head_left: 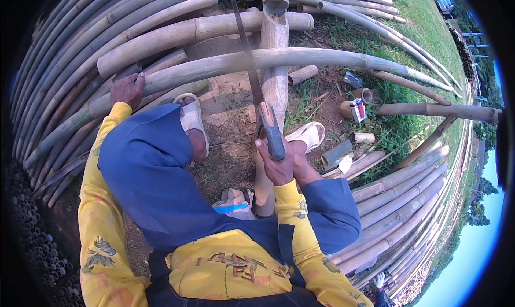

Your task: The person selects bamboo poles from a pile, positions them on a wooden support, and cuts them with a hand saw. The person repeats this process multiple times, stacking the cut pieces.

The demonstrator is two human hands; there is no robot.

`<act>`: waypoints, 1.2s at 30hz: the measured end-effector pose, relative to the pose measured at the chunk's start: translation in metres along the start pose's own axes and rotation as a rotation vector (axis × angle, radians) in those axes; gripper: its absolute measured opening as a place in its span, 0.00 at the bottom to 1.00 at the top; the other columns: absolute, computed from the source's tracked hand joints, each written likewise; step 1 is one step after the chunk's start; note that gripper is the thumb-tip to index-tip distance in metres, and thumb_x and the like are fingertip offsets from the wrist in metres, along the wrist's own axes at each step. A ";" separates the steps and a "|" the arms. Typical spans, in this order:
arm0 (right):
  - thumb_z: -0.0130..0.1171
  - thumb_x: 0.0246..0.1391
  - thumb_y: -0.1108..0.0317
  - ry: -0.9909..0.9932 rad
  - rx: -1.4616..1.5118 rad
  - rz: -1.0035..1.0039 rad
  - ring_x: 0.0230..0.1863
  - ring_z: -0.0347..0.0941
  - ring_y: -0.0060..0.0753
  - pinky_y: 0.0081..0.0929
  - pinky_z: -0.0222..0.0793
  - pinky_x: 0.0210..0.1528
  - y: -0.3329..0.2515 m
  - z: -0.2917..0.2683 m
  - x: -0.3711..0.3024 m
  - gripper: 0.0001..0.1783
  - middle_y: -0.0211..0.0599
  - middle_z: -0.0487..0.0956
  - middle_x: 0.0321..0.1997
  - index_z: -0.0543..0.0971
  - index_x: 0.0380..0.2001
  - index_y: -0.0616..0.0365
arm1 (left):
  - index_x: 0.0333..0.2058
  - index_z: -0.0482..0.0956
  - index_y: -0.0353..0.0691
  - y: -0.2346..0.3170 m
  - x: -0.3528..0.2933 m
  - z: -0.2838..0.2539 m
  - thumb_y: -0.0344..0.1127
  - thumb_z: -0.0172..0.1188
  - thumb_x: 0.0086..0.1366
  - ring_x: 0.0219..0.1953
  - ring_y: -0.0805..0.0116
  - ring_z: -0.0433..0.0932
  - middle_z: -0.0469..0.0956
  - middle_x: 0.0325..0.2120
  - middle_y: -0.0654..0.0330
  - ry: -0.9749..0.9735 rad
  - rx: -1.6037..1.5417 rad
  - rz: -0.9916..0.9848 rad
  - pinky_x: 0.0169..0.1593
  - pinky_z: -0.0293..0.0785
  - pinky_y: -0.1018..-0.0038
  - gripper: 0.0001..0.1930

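A long bamboo pole (pixel 193 70) runs from left to right ahead of me, across a thicker bamboo log (pixel 274 92). My left hand (pixel 127 90) is wrapped round the pole on its left part, beyond my knee. In my right hand (pixel 277 163) is the dark-and-orange handle of a handsaw (pixel 256 84). The saw's long blade points away from me and crosses the pole just left of the log. Whether its teeth have cut into the pole I cannot tell. My sandalled feet are on either side of the log.
Stacked bamboo poles (pixel 64 44) fill the left; more poles (pixel 397 216) lie at right. Short bamboo offcuts (pixel 337 152) and a red-and-white packet (pixel 358 109) are near my right foot. A crumpled bag (pixel 234 204) lies between my legs. Another person's gloved hand (pixel 380 280) shows lower right.
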State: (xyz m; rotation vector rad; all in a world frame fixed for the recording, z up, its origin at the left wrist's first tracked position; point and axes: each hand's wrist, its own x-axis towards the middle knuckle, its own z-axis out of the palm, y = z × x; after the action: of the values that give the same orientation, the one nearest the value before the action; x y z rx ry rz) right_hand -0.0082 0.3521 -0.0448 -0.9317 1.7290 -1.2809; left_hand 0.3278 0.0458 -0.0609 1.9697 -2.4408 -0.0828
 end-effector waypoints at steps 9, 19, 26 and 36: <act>0.66 0.59 0.73 0.104 -0.068 -0.025 0.30 0.71 0.19 0.22 0.70 0.36 -0.005 0.007 -0.009 0.13 0.32 0.79 0.31 0.80 0.45 0.66 | 0.45 0.84 0.42 0.000 -0.005 0.001 0.54 0.40 0.74 0.46 0.45 0.81 0.84 0.39 0.47 0.036 -0.023 0.024 0.54 0.71 0.53 0.27; 0.66 0.55 0.77 0.174 -0.213 -0.139 0.30 0.76 0.26 0.25 0.73 0.38 -0.018 -0.024 -0.060 0.10 0.36 0.81 0.29 0.81 0.41 0.65 | 0.47 0.83 0.43 0.005 -0.004 0.017 0.53 0.41 0.74 0.49 0.53 0.79 0.84 0.42 0.55 0.074 -0.016 0.037 0.61 0.67 0.57 0.25; 0.67 0.55 0.79 0.147 -0.138 -0.045 0.32 0.71 0.19 0.19 0.67 0.37 -0.051 -0.024 -0.055 0.09 0.28 0.78 0.32 0.80 0.40 0.65 | 0.53 0.82 0.44 -0.003 -0.006 0.014 0.57 0.39 0.75 0.53 0.50 0.79 0.82 0.51 0.53 0.025 0.017 -0.016 0.65 0.66 0.55 0.28; 0.61 0.61 0.72 0.447 -0.216 -0.376 0.23 0.65 0.23 0.26 0.64 0.29 -0.080 -0.080 -0.142 0.08 0.33 0.72 0.21 0.76 0.31 0.67 | 0.47 0.83 0.43 0.005 -0.016 0.000 0.58 0.42 0.73 0.50 0.55 0.80 0.84 0.44 0.55 0.024 -0.026 0.034 0.60 0.67 0.57 0.28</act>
State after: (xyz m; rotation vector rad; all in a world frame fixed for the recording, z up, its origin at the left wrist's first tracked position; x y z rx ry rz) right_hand -0.0098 0.4920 0.0707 -1.2056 2.1375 -1.6658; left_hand 0.3265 0.0619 -0.0603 1.9072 -2.4443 -0.0894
